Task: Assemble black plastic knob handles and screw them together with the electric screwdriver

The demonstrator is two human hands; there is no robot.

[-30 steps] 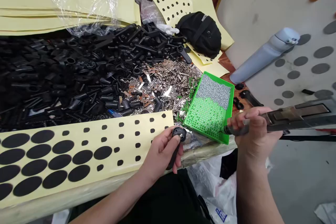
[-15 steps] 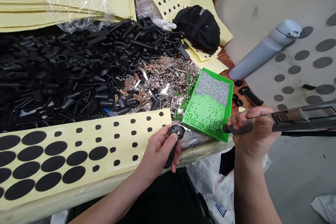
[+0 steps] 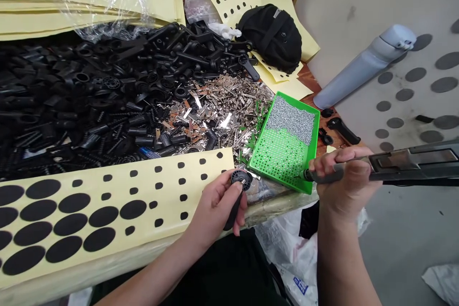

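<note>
My left hand (image 3: 215, 203) is shut around a black plastic part (image 3: 241, 178), a small round wheel-like head on a dark handle. My right hand (image 3: 344, 174) grips a long dark hand tool (image 3: 412, 165), and its thin tip (image 3: 307, 175) is at the lower right corner of a green perforated tray (image 3: 283, 153). Small silver pieces fill the tray's upper half, while many holes in its lower half show. To the left lie a heap of black plastic parts (image 3: 89, 100) and a heap of shiny metal pieces (image 3: 215, 119).
A yellow backing sheet with black round stickers (image 3: 107, 205) lies along the near edge. Further back are a black pouch (image 3: 272, 36), plastic film, and more yellow sheets. On the right stand a pale blue bottle (image 3: 366, 67) and a white dotted board (image 3: 412, 105). A white plastic bag (image 3: 290, 258) sits below.
The whole view has shifted slightly as my head moved. Both hands keep their hold, and the tool's tip stays near the tray's corner.
</note>
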